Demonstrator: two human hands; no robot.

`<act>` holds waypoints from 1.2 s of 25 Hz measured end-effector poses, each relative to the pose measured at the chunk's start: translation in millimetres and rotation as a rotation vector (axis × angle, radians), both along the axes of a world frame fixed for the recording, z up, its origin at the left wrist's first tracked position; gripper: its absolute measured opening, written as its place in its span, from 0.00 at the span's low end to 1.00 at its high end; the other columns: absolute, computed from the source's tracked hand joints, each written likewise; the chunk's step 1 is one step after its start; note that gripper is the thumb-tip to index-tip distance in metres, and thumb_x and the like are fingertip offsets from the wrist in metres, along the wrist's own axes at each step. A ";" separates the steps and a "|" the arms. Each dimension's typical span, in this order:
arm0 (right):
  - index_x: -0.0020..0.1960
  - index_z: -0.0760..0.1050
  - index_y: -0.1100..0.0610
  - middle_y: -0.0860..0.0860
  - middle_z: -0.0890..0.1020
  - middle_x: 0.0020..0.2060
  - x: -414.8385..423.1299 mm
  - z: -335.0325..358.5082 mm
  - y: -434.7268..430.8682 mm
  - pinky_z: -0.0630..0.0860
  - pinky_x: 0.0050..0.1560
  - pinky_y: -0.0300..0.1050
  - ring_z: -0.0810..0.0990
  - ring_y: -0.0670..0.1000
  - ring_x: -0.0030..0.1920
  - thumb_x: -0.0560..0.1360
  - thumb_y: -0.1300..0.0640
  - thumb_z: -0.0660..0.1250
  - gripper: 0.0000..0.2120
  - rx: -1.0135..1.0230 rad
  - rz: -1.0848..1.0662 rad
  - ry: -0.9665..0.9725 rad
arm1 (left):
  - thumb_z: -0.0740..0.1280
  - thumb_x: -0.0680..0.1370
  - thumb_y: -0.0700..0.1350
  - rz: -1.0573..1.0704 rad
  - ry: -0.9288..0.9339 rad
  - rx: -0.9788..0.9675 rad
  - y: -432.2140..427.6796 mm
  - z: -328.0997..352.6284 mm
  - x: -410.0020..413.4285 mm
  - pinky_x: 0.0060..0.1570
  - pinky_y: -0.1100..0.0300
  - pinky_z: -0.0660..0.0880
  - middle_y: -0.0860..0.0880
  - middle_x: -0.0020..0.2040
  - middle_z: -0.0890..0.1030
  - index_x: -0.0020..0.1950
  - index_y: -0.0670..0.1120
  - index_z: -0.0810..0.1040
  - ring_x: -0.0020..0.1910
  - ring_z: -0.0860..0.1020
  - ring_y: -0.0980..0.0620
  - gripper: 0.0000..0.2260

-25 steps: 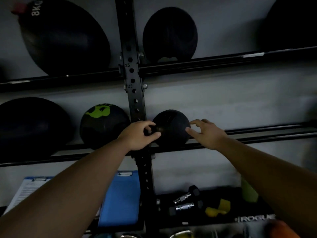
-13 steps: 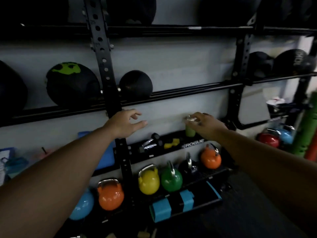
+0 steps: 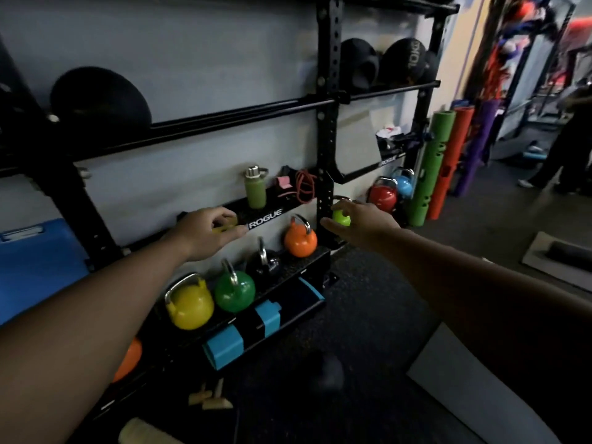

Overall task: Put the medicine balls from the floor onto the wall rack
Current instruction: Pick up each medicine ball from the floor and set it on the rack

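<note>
**Hands drop away from the racked ball, both empty**

A second ago both hands were cupped around a small black medicine ball (image 3: pixel 99 100), seating it on the rails of the wall rack (image 3: pixel 326 100). Now the ball sits alone on that rail, up and to the left of the rack's right-hand black upright, and the view has swung down and to the right. Judging by this, that ball is placed and the person is turning to look for the next one.

The left hand (image 3: pixel 209 230) hangs in mid-air to the left of the upright, in front of the low shelf with white lettering. Its fingers are loosely curled, partly open, and it grips nothing.

The right hand (image 3: pixel 358 224) is just right of the upright, fingers spread and relaxed, also empty. It passes in front of a lime-green kettlebell (image 3: pixel 341 216); whether it touches it cannot be told.

More black medicine balls (image 3: pixel 384 64) rest on the rail to the right of the upright. On the dark floor below the upright lies a dim rounded shape (image 3: pixel 328 371), possibly another ball; it is too blurred to be sure.
</note>
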State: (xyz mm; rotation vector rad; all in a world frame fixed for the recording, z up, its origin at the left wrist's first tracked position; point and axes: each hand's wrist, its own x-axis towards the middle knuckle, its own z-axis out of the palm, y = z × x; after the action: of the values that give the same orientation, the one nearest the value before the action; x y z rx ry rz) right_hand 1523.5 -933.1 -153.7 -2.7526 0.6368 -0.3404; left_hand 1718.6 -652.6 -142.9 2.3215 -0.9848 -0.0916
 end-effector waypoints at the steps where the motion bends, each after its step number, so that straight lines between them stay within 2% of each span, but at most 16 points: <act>1: 0.73 0.72 0.46 0.53 0.79 0.67 -3.3 -8.9 -15.0 0.76 0.54 0.51 0.80 0.58 0.62 0.75 0.25 0.58 0.35 0.004 -0.013 0.012 | 0.64 0.59 0.77 -0.009 0.025 -0.006 -18.4 -10.2 -0.2 0.59 0.55 0.74 0.51 0.59 0.83 0.67 0.53 0.81 0.57 0.80 0.50 0.43; 5: 0.72 0.72 0.45 0.52 0.79 0.69 -4.3 -51.9 -86.9 0.79 0.59 0.58 0.80 0.58 0.64 0.69 0.19 0.53 0.42 0.073 -0.055 0.053 | 0.64 0.60 0.76 -0.060 0.090 0.053 -103.9 -57.8 6.4 0.61 0.52 0.76 0.50 0.60 0.84 0.67 0.53 0.81 0.59 0.81 0.48 0.42; 10: 0.76 0.68 0.47 0.55 0.74 0.74 11.1 -128.9 -182.6 0.74 0.66 0.61 0.72 0.62 0.73 0.75 0.23 0.56 0.39 0.114 -0.080 0.194 | 0.64 0.62 0.78 -0.011 0.207 0.183 -172.3 -136.7 28.8 0.62 0.50 0.76 0.52 0.62 0.83 0.67 0.56 0.80 0.62 0.80 0.49 0.41; 14: 0.77 0.67 0.46 0.54 0.73 0.75 43.3 -205.9 -231.2 0.74 0.66 0.60 0.72 0.61 0.73 0.76 0.23 0.54 0.38 0.159 -0.059 0.331 | 0.63 0.64 0.78 0.010 0.261 0.250 -211.1 -201.7 54.1 0.57 0.54 0.73 0.55 0.61 0.80 0.68 0.56 0.80 0.59 0.78 0.52 0.40; 17: 0.78 0.67 0.46 0.53 0.72 0.75 61.8 -265.9 -241.1 0.74 0.67 0.62 0.73 0.61 0.72 0.75 0.23 0.53 0.40 0.250 -0.059 0.408 | 0.63 0.61 0.82 0.043 0.357 0.236 -217.5 -258.0 71.5 0.58 0.52 0.75 0.54 0.62 0.81 0.65 0.57 0.80 0.60 0.79 0.50 0.42; 22: 0.77 0.67 0.45 0.52 0.74 0.73 95.1 -418.8 -247.0 0.75 0.66 0.61 0.76 0.58 0.68 0.72 0.20 0.51 0.43 0.363 -0.100 0.543 | 0.60 0.54 0.88 0.066 0.545 0.328 -221.1 -405.1 118.9 0.63 0.51 0.74 0.54 0.66 0.81 0.69 0.57 0.79 0.65 0.78 0.50 0.53; 24: 0.76 0.68 0.43 0.51 0.76 0.70 107.2 -492.6 -249.8 0.76 0.65 0.59 0.76 0.57 0.67 0.72 0.20 0.53 0.40 0.415 -0.172 0.547 | 0.62 0.56 0.86 0.077 0.621 0.355 -227.4 -478.2 139.4 0.61 0.53 0.72 0.54 0.66 0.81 0.69 0.57 0.79 0.65 0.77 0.51 0.51; 26: 0.74 0.69 0.43 0.50 0.78 0.68 117.7 -568.9 -246.2 0.77 0.63 0.58 0.77 0.55 0.65 0.72 0.20 0.53 0.40 0.488 -0.221 0.553 | 0.66 0.62 0.81 0.093 0.703 0.384 -230.9 -556.2 149.5 0.58 0.56 0.71 0.53 0.66 0.80 0.70 0.56 0.78 0.64 0.77 0.51 0.44; 28: 0.74 0.70 0.42 0.50 0.78 0.67 126.7 -656.2 -236.9 0.78 0.61 0.57 0.78 0.53 0.64 0.71 0.20 0.54 0.39 0.571 -0.247 0.577 | 0.70 0.69 0.76 0.147 0.786 0.381 -228.6 -646.9 153.9 0.53 0.62 0.72 0.51 0.66 0.81 0.70 0.54 0.80 0.59 0.79 0.55 0.37; 30: 0.74 0.70 0.43 0.49 0.78 0.68 129.4 -743.5 -229.2 0.78 0.60 0.55 0.79 0.52 0.63 0.74 0.22 0.56 0.37 0.650 -0.292 0.580 | 0.68 0.67 0.77 0.184 0.842 0.397 -231.2 -740.2 149.7 0.55 0.62 0.72 0.51 0.65 0.82 0.68 0.54 0.81 0.56 0.78 0.58 0.37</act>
State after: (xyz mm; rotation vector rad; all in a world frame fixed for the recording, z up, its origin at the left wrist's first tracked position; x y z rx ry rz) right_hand 1652.9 -1162.2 -897.2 -2.1026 1.0646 0.5442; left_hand 1868.3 -883.7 -883.1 2.3247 -0.3338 -1.1667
